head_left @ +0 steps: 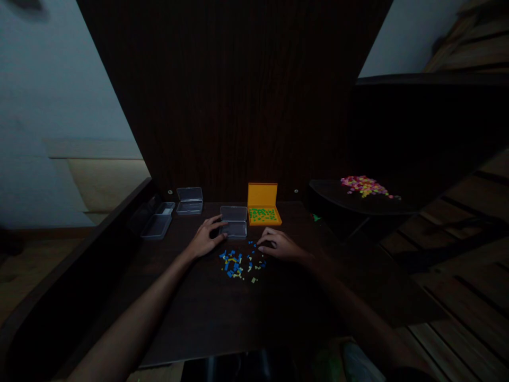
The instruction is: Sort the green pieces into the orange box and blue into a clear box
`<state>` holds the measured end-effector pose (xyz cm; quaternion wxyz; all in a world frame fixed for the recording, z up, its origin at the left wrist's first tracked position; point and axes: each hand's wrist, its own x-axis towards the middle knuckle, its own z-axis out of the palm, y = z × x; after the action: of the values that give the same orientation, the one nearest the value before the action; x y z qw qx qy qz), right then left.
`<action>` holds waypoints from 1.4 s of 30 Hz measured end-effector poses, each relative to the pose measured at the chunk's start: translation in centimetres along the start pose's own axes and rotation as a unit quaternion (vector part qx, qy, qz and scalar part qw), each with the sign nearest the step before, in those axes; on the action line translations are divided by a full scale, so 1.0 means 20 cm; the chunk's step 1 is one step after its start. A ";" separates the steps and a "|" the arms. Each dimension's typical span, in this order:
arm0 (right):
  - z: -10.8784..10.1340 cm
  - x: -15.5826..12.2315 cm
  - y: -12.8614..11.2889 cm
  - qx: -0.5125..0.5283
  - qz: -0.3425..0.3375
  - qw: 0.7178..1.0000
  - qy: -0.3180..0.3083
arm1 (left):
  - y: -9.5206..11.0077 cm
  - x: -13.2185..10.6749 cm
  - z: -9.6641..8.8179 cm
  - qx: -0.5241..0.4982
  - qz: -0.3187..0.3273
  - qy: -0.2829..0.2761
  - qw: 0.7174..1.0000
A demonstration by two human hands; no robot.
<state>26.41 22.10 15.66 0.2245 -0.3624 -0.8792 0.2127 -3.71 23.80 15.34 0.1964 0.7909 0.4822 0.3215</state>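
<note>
My left hand [208,236] rests at the left side of a clear plastic case [234,229] whose lid stands up, its fingers and thumb spread against the edge. My right hand [277,245] hovers low over the table on the right, thumb and forefinger brought together; whatever is between the tips is too small to make out. Between and in front of the hands lies a loose scatter of small blue, yellow and pale building bricks [236,267]. Just beyond my right hand stands an open orange case [277,222] with several small green pieces [262,214] in it.
Another open clear case [190,208] and a clear tray-like case [156,226] sit at the back left. A pile of pink and yellow pieces [366,185] lies on a raised dark shelf [330,189] at right. A tall dark panel [238,106] rises behind the table.
</note>
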 end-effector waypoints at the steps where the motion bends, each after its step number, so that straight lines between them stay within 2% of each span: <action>1: 0.00 0.00 0.00 0.001 -0.001 1.000 0.000 | 0.00 0.00 0.00 -0.005 -0.005 -0.002 1.000; 8: -0.02 0.00 -0.02 -0.001 -0.001 1.000 -0.007 | 0.02 0.00 0.00 -0.003 -0.018 0.018 1.000; 15: -0.02 0.00 -0.01 -0.003 0.001 1.000 -0.025 | 0.02 0.00 0.01 0.007 -0.036 -0.015 0.999; 19: -0.04 0.00 -0.02 0.003 0.000 1.000 -0.024 | 0.03 0.00 0.00 0.001 -0.043 -0.009 0.999; 31: -0.01 0.01 -0.05 -0.027 -0.002 0.999 -0.024 | 0.02 0.00 0.02 -0.145 -0.005 0.053 0.988; 38: 0.00 0.01 -0.05 -0.058 -0.001 0.998 -0.017 | 0.04 0.00 0.05 -0.229 -0.031 0.077 0.970; 42: -0.02 0.03 -0.05 -0.037 -0.008 0.999 0.010 | 0.06 -0.01 0.07 -0.294 -0.057 0.080 0.951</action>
<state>25.70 21.87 16.64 0.2212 -0.3654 -0.8872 0.1744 -2.10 23.19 15.04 0.3987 0.6407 0.4253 0.4996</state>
